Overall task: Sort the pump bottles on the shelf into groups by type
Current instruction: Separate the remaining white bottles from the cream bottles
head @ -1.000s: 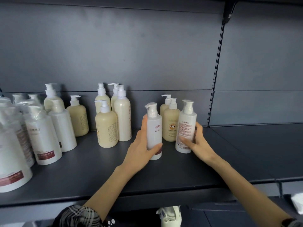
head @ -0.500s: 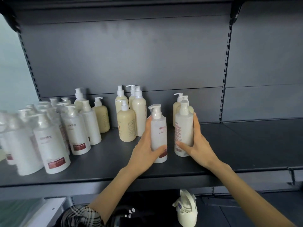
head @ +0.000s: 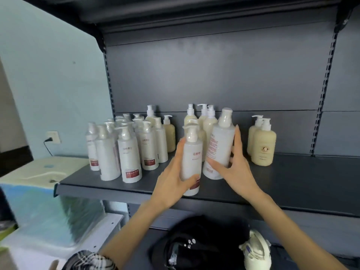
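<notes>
While our left hand (head: 171, 180) grips the near white bottle (head: 191, 160) and our right hand (head: 237, 168) grips the tilted white bottle (head: 221, 145), the white group (head: 126, 152) stands left.

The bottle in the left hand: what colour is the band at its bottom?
The band is dark red, on the white bottle; the head view shows it.

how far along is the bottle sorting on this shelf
Done: a cluster of white bottles stands grouped at the left. In hand: the left hand grips one white bottle, the right hand a tilted bottle. Left: the cream ones sit split: a cream pair at the right, cream bottles at the back, one cream bottle beside the white cluster.
</notes>
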The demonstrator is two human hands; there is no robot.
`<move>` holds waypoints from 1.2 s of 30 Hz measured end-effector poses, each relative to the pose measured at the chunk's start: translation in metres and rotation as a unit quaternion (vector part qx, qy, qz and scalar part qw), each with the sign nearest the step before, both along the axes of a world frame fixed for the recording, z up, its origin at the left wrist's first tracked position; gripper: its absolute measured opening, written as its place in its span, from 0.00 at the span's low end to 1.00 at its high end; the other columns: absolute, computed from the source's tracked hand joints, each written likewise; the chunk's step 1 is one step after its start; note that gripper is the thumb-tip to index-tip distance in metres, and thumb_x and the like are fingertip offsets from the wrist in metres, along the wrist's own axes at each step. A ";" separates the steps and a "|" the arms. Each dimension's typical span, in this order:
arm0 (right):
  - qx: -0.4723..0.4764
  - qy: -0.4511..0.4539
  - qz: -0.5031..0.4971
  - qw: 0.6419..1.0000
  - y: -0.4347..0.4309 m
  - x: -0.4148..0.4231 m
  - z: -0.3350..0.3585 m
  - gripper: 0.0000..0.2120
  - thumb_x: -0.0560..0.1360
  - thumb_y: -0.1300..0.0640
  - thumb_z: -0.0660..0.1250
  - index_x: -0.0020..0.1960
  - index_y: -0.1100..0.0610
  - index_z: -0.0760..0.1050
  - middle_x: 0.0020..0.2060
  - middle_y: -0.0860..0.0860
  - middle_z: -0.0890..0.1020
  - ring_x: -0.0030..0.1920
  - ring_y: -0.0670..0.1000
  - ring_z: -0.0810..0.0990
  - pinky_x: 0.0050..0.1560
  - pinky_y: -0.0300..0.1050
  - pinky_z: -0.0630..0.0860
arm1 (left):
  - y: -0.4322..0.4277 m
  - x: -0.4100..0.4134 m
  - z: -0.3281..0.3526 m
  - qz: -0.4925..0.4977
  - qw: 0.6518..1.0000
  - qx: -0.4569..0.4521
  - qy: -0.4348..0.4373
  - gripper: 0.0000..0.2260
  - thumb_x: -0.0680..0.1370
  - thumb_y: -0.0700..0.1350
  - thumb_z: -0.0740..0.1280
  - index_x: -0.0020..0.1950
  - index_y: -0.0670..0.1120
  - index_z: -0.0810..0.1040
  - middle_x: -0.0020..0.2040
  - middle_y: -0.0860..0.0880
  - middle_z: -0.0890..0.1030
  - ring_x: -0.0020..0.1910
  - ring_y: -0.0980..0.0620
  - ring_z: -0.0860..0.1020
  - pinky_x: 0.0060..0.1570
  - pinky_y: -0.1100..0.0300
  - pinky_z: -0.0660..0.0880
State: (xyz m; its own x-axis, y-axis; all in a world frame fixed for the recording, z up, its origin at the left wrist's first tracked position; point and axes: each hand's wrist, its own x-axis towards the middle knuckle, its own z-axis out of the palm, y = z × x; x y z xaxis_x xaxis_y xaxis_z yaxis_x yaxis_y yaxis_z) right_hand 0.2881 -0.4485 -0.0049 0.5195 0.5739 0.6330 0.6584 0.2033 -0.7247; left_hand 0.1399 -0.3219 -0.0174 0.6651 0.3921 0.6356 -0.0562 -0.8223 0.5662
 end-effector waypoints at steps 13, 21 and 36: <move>-0.042 -0.018 0.068 0.997 0.069 -0.078 -0.011 0.50 0.63 0.37 0.72 0.70 0.26 0.38 0.70 0.33 0.65 0.67 0.45 0.71 0.60 0.62 0.74 | 0.058 -0.126 0.004 0.112 0.991 -0.038 -0.068 0.45 0.66 0.61 0.70 0.71 0.72 0.41 0.60 0.78 0.67 0.60 0.54 0.76 0.55 0.46 0.77; 0.010 0.031 0.069 0.997 0.132 -0.145 -0.021 0.51 0.63 0.42 0.73 0.71 0.27 0.39 0.63 0.25 0.67 0.63 0.43 0.74 0.61 0.59 0.75 | 0.140 -0.202 -0.015 0.123 0.985 -0.083 -0.084 0.45 0.65 0.61 0.71 0.72 0.71 0.43 0.58 0.76 0.71 0.58 0.58 0.77 0.56 0.43 0.76; 0.027 0.047 0.005 0.999 0.237 -0.247 -0.038 0.53 0.63 0.43 0.75 0.71 0.27 0.38 0.66 0.33 0.70 0.61 0.37 0.75 0.56 0.43 0.76 | 0.271 -0.255 -0.007 0.068 0.991 -0.099 -0.064 0.45 0.66 0.59 0.70 0.71 0.73 0.43 0.65 0.58 0.73 0.60 0.50 0.76 0.58 0.43 0.75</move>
State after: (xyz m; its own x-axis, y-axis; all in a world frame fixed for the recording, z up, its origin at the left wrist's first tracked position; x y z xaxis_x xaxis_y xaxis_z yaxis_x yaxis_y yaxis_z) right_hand 0.0409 -0.2111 -0.0430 0.5722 0.5463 0.6117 0.5854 0.2503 -0.7711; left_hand -0.1151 -0.0507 -0.0249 0.5164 0.5969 0.6140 -0.0354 -0.7015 0.7118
